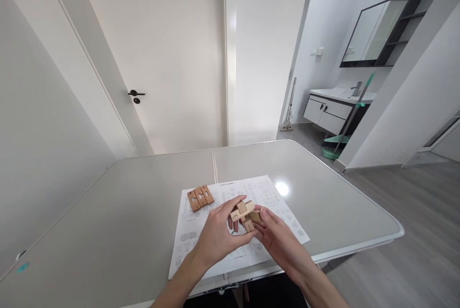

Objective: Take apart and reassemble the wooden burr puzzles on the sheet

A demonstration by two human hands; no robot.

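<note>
Together, the left hand [215, 238] and right hand [278, 237] grasp a cluster of interlocked wooden pieces [245, 214] between their fingertips, just above a printed sheet [187, 246]. Loose wooden blocks [200, 197] lie beyond the left hand.

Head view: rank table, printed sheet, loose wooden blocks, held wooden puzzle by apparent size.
1. table
2. printed sheet
3. loose wooden blocks and held wooden puzzle: look alike, puzzle partly hidden, unranked.
</note>
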